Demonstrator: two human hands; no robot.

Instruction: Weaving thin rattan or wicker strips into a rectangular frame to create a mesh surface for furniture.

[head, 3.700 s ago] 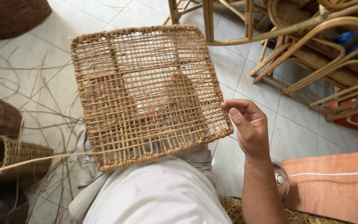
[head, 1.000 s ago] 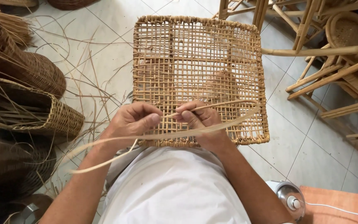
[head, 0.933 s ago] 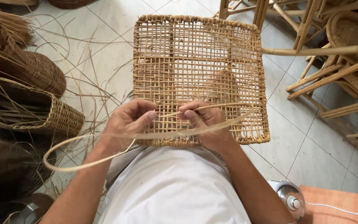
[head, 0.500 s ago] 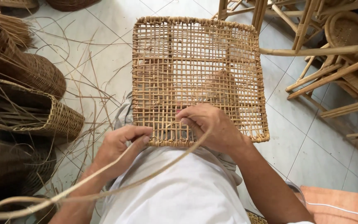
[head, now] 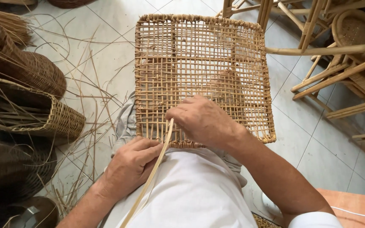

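A square woven rattan panel (head: 199,55) with an open grid rests on my lap, tilted away from me. My right hand (head: 203,120) lies on its near part, fingers pressed on the weave where a thin rattan strip (head: 148,181) enters the grid. The strip runs from there down and left across my white shirt. My left hand (head: 129,166) sits at the panel's near left corner, pinching the strip between thumb and fingers.
Woven baskets (head: 26,97) and loose rattan strands (head: 85,97) lie on the tiled floor at the left. Rattan chair frames (head: 339,55) stand at the upper right. An orange-brown board (head: 355,207) is at the lower right.
The strip, earlier looped wide to the left, has been drawn in and now runs straight down over my shirt. My left hand has slid down off the panel's edge.
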